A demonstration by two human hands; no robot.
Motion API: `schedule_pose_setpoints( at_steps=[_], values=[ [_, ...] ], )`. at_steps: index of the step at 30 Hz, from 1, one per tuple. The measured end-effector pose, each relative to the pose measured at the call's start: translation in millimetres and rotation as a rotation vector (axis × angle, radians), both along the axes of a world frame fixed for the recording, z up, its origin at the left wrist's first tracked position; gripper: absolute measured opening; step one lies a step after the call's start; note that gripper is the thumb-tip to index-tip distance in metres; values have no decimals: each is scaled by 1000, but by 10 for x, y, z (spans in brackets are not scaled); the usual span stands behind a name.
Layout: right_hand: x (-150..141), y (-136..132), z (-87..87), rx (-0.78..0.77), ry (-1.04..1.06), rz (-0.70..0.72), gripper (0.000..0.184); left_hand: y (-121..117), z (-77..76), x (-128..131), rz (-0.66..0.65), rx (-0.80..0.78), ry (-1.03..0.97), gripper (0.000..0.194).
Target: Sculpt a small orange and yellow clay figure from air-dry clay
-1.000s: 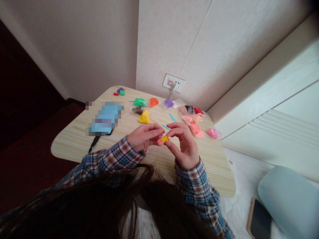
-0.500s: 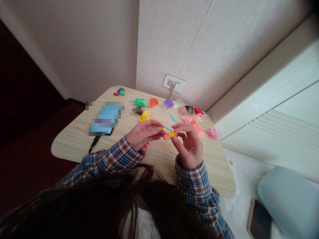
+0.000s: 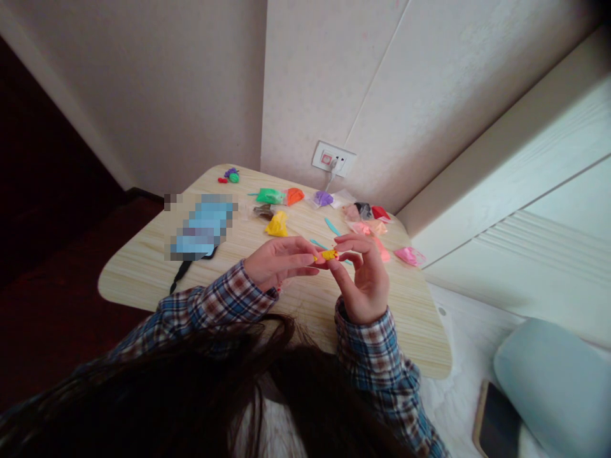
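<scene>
Between the fingertips of my right hand [image 3: 361, 280] is a small pink clay piece with yellow bits [image 3: 329, 255] on its top. My left hand [image 3: 281, 262] pinches a tiny yellow bit of clay [image 3: 315, 259] close against the left end of that piece. Whether the bit touches it I cannot tell. Beyond my fingers lie two turquoise modelling tools [image 3: 331, 226] on the wooden table. A yellow clay bag [image 3: 277, 224] sits past my left hand, and a salmon-pink clay packet [image 3: 382, 249] is partly hidden behind my right hand.
Several bags of clay, among them green [image 3: 270, 196] and purple [image 3: 323, 198], lie along the table's [image 3: 143, 270] far side. A phone with a blurred screen [image 3: 205, 226] is at the left. Small purple, green and red clay shapes [image 3: 233, 177] sit in the far left corner.
My right hand has moved slightly right with the pink and yellow clay piece, which now lies more level. My left fingertips have come up to its left end with the yellow bit.
</scene>
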State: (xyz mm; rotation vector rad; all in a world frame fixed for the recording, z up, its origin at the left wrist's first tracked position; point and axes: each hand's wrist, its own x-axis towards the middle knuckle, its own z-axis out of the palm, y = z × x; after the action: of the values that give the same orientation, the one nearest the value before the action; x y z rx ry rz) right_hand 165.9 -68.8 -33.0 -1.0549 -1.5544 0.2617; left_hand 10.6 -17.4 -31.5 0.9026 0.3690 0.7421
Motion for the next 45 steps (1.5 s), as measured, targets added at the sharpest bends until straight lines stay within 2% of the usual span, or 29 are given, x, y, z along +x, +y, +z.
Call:
schedule_pose_setpoints(
  at_steps=[8, 11, 14, 25, 45],
  values=[
    [-7, -15, -5, 100, -48, -71, 18, -4, -4, 8, 7, 19, -5, 20],
    [-8, -34, 18, 218, -147, -116, 19, -7, 1, 11, 24, 19, -3, 19],
    [-12, -54, 35, 267, -261, -132, 17, -11, 1, 18, 46, 17, 7, 20],
    [-25, -63, 38, 295, -332, -118, 17, -39, 34, 36, 83, 156, 88, 22],
    [-24, -76, 43, 291, -363, -150, 13, -44, 20, 52, 104, 141, 95, 23]
  ],
)
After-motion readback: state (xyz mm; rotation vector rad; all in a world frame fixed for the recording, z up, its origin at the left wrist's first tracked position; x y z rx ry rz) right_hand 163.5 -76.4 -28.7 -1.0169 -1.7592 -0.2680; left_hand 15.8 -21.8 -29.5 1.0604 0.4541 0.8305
